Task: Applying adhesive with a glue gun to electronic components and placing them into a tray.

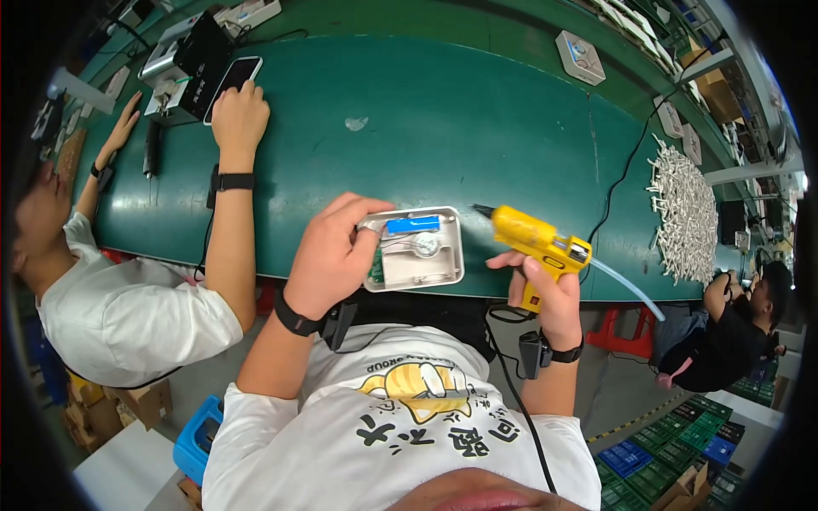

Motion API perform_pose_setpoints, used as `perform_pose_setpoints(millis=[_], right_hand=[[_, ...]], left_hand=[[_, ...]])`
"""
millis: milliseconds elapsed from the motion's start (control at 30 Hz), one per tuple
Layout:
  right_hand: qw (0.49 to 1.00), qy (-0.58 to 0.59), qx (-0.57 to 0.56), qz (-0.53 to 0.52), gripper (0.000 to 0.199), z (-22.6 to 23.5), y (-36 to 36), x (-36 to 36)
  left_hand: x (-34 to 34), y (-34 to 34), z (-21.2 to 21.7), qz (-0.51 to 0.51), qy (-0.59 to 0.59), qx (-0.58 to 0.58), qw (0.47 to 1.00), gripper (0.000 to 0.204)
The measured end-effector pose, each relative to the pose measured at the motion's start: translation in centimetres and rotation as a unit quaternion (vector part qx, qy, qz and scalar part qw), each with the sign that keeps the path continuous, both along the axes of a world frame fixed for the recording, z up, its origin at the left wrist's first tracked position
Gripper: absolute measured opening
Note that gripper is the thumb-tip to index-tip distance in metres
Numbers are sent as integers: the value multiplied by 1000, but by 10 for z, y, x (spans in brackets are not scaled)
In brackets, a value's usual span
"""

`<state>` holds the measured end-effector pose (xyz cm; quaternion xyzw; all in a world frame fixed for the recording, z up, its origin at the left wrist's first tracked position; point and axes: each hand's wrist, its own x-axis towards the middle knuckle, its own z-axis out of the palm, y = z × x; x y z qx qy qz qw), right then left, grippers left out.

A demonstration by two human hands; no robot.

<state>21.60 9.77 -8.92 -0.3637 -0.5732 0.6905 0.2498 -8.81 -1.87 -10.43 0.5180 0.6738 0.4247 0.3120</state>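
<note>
My left hand [334, 251] grips the left side of a white plastic housing [461, 255] at the table's near edge. Inside the housing lie a blue cylindrical battery [413, 225], thin wires and a round pale part [425, 246]; a strip of green board shows by my fingers. My right hand [545, 294] is wrapped round the handle of a yellow hot glue gun [532, 236]. Its dark nozzle points left toward the housing, a short gap away from it. A translucent glue stick [630, 289] sticks out of the gun's back.
On the green table [358, 162], a pile of small white parts [684, 213] lies at the right. Another housing [580, 58] stands at the back. A black cord [626, 162] crosses the right side. At the left, a co-worker's hand [240, 115] touches a phone [247, 70] beside a black machine [192, 72].
</note>
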Motion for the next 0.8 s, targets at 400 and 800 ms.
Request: perform_pose_setpoints(millis=[400, 800], right_hand=[[972, 194, 21, -127, 23, -46, 4, 30], [975, 189, 17, -113, 22, -46, 4, 28]], left_hand=[[-24, 119, -20, 154, -203, 34, 966, 41], [-56, 212, -57, 57, 111, 94, 988, 42]])
